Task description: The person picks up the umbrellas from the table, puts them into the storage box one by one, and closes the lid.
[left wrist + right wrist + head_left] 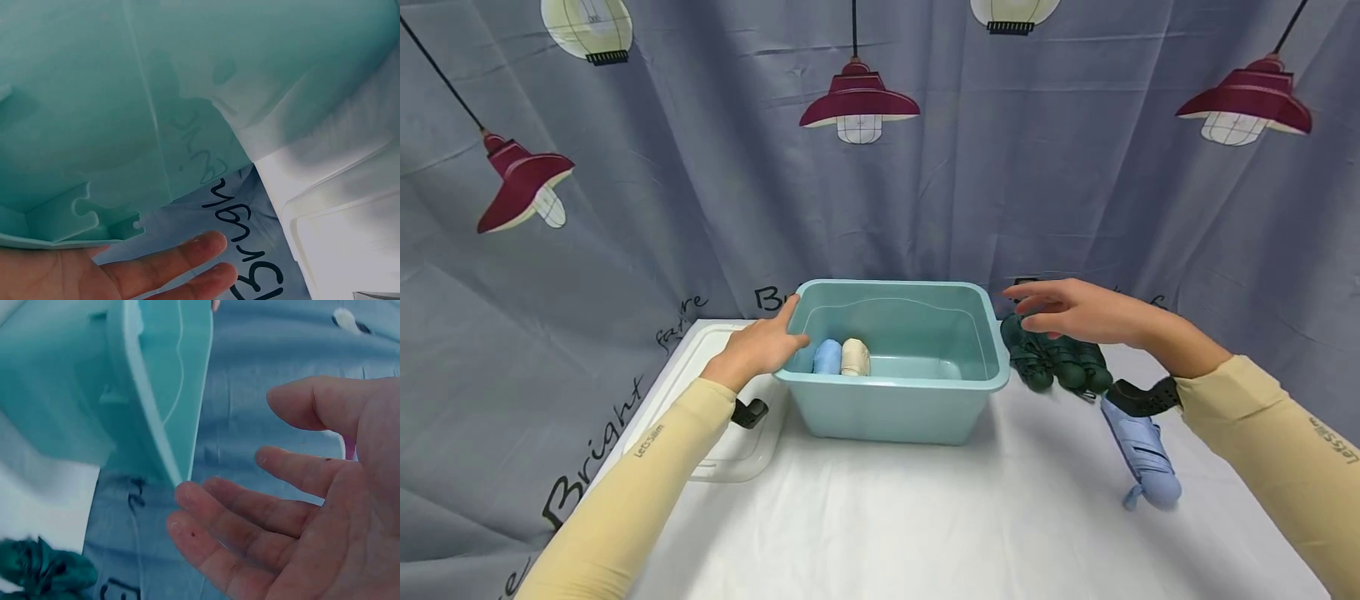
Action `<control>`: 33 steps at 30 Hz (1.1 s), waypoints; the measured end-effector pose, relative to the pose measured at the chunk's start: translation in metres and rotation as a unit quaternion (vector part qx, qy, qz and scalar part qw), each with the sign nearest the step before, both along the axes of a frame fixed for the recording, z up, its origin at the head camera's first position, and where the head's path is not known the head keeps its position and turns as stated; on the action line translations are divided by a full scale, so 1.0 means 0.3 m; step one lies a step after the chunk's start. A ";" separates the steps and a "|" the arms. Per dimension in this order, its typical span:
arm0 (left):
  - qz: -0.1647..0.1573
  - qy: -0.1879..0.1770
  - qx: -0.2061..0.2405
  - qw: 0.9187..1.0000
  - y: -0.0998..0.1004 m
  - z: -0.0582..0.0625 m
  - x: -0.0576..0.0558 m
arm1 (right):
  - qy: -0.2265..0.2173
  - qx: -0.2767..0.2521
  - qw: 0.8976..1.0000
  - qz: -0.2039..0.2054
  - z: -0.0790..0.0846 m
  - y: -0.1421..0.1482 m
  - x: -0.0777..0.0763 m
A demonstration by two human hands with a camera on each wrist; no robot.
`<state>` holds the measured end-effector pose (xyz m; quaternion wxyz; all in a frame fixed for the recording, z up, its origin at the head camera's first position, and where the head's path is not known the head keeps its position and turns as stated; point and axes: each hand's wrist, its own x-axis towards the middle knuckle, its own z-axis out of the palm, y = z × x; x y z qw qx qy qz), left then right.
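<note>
A teal plastic bin (880, 412) stands upright on the table. At its left rim is my left hand (758, 346), its thumb over the edge; the left wrist view shows straight fingers (181, 256) outside the wall. My right hand (1086, 312) hovers just off the right rim, fingers (250, 512) loosely spread, holding nothing. Inside the bin, at the left, lie a blue roll (827, 357) and a cream roll (855, 357) side by side; their far ends are hard to make out. Below the right hand sit dark green bundles (1063, 360), partly hidden by it.
A folded light blue umbrella (1142, 454) lies on the white table (887, 517) at the right, near my right wrist. Left of the bin, a white lid (733, 454) lies flat, partly under my left arm. A grey-blue printed curtain (715, 192) hangs behind the table.
</note>
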<state>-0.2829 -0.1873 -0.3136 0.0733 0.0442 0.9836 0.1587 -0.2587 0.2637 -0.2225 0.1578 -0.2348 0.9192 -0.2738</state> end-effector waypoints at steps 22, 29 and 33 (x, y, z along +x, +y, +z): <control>-0.001 0.002 0.008 1.000 0.001 0.002 0.000 | -0.025 0.006 0.998 -0.059 -0.174 0.279 -0.005; 0.000 0.004 0.014 1.000 -0.003 0.005 -0.002 | -0.047 0.013 0.995 -0.082 -0.219 0.362 0.028; 0.002 0.003 0.017 1.000 -0.004 -0.002 0.006 | -0.061 0.010 0.994 -0.086 -0.250 0.404 0.047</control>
